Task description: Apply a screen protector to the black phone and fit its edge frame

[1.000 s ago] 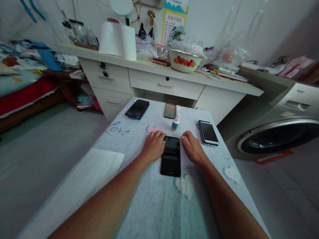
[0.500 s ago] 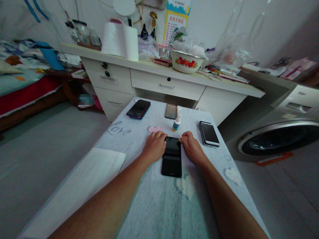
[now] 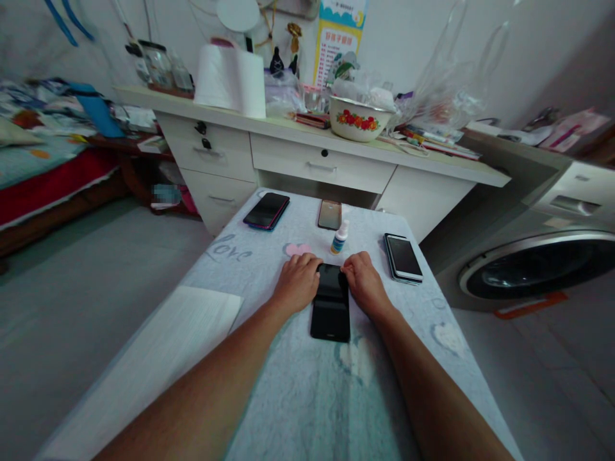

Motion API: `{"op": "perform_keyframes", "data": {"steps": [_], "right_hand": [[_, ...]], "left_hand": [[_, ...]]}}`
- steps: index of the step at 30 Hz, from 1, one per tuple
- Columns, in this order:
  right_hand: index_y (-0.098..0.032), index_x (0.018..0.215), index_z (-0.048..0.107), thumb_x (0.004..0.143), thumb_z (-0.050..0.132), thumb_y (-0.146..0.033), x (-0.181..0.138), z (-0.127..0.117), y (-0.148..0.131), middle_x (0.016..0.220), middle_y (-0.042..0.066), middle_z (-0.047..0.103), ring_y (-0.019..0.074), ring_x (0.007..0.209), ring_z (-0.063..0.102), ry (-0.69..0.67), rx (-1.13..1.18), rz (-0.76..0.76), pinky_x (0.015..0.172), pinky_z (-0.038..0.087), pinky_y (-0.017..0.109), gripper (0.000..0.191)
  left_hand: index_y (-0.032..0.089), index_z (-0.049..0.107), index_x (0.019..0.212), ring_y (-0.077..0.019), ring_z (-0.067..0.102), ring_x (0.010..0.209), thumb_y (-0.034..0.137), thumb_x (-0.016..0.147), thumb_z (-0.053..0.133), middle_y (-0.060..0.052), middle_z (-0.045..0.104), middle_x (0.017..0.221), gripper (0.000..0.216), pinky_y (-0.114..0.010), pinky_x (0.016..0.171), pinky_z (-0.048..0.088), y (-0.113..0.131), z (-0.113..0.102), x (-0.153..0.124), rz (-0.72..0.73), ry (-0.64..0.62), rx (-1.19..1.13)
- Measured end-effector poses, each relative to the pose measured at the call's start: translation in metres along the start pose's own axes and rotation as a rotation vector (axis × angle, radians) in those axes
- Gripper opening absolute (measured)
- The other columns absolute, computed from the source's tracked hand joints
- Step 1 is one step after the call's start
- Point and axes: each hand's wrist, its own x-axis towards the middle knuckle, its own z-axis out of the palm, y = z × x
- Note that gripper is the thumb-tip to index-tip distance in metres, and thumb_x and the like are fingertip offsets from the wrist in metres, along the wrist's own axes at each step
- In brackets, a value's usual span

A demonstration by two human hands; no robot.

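Note:
A black phone (image 3: 330, 308) lies screen up on the pale printed cloth of the table (image 3: 288, 397), straight in front of me. My left hand (image 3: 297, 282) rests against the phone's upper left edge, fingers curled down onto it. My right hand (image 3: 365, 285) has its fingers bent and pressed together over the phone's upper right corner. Whether anything small sits between those fingertips is hidden. Just beyond the phone stands a small white dropper bottle (image 3: 339, 237) with a blue label.
Other phones lie farther back: a dark one with a red edge (image 3: 266, 210), a brownish one (image 3: 329, 214), and a white-rimmed one (image 3: 403, 257) at the right. A white sheet (image 3: 182, 326) lies at the left. Beyond are a drawer desk (image 3: 317, 166) and a washing machine (image 3: 538, 262).
My right hand has slid left from beside the phone onto its upper right corner. The left hand and the phone have stayed in place.

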Motion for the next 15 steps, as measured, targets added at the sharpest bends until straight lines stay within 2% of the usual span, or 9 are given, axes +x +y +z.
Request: {"op": "perform_keyframes", "data": {"steps": [9, 15], "right_hand": [[-0.018, 0.090, 0.058, 0.089, 0.044, -0.013, -0.006, -0.009, 0.005, 0.091, 0.005, 0.051, 0.0167, 0.085, 0.053, -0.069, 0.016, -0.117, 0.078, 0.042, 0.027, 0.015], [-0.018, 0.088, 0.063, 0.089, 0.047, -0.012, -0.005, -0.011, 0.009, 0.091, 0.005, 0.054, 0.0156, 0.084, 0.054, -0.073, 0.068, -0.128, 0.078, 0.042, 0.026, 0.017]], "left_hand": [[0.023, 0.054, 0.122, -0.0239, 0.046, 0.111, 0.021, 0.091, 0.045, -0.005, 0.055, 0.124, 0.033, -0.038, 0.094, 0.038, 0.001, -0.001, 0.000, -0.006, -0.003, -0.007], [0.023, 0.053, 0.122, -0.0240, 0.046, 0.111, 0.022, 0.091, 0.045, -0.006, 0.054, 0.124, 0.032, -0.040, 0.094, 0.038, 0.001, -0.001, 0.000, -0.007, -0.014, -0.023]]}}
